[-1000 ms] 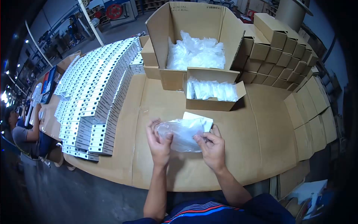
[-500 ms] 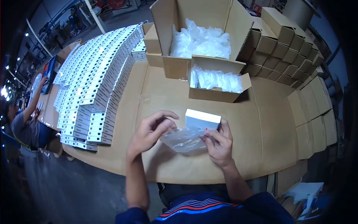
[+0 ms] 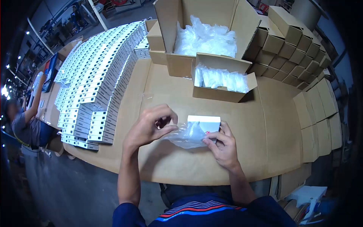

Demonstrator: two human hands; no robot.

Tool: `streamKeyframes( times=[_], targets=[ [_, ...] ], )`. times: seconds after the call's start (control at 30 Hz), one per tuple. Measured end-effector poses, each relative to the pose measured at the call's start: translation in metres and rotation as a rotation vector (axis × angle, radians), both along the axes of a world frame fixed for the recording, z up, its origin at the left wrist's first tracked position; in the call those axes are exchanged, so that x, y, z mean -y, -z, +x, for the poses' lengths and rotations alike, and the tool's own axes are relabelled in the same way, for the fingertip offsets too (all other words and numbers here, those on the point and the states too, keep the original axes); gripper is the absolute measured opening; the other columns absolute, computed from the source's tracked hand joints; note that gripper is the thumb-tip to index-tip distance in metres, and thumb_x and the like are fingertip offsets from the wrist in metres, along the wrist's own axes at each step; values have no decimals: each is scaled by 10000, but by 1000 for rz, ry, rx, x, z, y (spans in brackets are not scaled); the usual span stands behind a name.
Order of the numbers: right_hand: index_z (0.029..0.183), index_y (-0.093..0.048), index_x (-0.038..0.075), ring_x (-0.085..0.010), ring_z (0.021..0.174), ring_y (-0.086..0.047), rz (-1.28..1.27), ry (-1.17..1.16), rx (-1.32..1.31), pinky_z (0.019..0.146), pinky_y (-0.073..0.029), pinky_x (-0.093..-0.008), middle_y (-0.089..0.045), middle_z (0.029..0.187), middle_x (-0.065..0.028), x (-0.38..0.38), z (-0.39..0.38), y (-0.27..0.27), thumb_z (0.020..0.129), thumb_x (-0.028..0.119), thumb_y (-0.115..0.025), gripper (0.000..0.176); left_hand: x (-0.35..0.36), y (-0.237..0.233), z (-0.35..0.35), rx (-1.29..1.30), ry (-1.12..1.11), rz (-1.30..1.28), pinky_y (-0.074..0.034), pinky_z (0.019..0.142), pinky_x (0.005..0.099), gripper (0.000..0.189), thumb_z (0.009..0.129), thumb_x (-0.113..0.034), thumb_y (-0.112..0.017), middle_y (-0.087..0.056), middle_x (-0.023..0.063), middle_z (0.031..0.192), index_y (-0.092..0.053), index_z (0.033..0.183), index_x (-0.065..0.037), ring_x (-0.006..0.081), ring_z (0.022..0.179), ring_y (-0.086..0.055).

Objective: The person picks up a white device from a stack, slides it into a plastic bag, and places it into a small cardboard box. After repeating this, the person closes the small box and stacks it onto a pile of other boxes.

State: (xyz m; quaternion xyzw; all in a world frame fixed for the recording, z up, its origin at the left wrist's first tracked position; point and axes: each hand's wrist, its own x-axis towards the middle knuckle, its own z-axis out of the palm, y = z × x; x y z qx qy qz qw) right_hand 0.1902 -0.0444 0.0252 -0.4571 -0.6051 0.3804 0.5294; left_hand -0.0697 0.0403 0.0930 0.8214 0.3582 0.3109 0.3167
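My right hand point(image 3: 225, 149) grips a small white box point(image 3: 210, 119) with a red mark on its face, thumb in front and fingers behind. A clear plastic bag point(image 3: 189, 139) hangs across the lower left of the box, partly caught under the right thumb. My left hand point(image 3: 153, 123) is closed in a pinch, fingertips at the bag's left edge, which stretches toward it. Both hands are above the cardboard-covered table point(image 3: 170, 166). Beyond them stands a small open carton point(image 3: 215, 94) packed with a row of plastic-wrapped pieces point(image 3: 223, 80).
Many white boxes point(image 3: 94, 87) form a tall stack at the left. A large open carton point(image 3: 185, 66) of clear bags point(image 3: 206, 39) stands at the back. Brown cartons point(image 3: 285, 53) are piled at the back right, more point(image 3: 317, 121) along the right edge. Another person point(image 3: 28, 121) sits far left.
My left hand has moved slightly left and up, drawing the bag's edge outward. The white box has shifted a little left and down, and the bag now overlaps its face more.
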Motion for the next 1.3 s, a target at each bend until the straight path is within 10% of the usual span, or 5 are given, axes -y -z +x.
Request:
streamKeyframes(
  times=[0.5,0.63,0.77,1.07,1.3],
  targets=[
    [936,-734,-55,-293,1064,-673,5,37,214,894,-548,-376,-574,1242,-181,1,1,3,850,23,-815,142,30,17,42,-8,-230,204,-535,625,352,161,954,-128,-748,-666,63,730,-629,948,-19,224,684,-658],
    [922,-728,-51,-269,1026,-678,-52,31,165,853,-552,-351,-583,1221,-166,6,0,11,860,14,-800,115,20,28,33,384,-377,-432,-561,681,321,119,1059,-142,-607,-678,47,844,-580,1059,-27,153,761,-657],
    [907,-712,-67,-247,1003,-678,-10,164,121,787,-569,-327,-580,1209,-158,3,-2,11,875,2,-786,106,24,68,43,1210,-557,-273,-511,762,258,257,1089,-206,-552,-627,68,1118,-456,1263,-42,80,949,-596],
    [915,-682,-79,-229,1104,-596,16,200,64,927,-495,-311,-511,1255,-135,-2,-2,15,890,-91,-739,64,73,112,51,834,-546,-487,-344,519,208,211,951,-141,-777,-578,-65,750,-596,1007,-49,6,622,-480],
    [933,-714,-53,-313,1040,-664,132,152,159,946,-518,-374,-570,1218,-208,4,-7,5,871,-19,-759,84,63,72,46,612,-351,-524,-572,852,302,449,817,-75,-879,-748,84,999,-654,1190,35,162,919,-715]
  ],
)
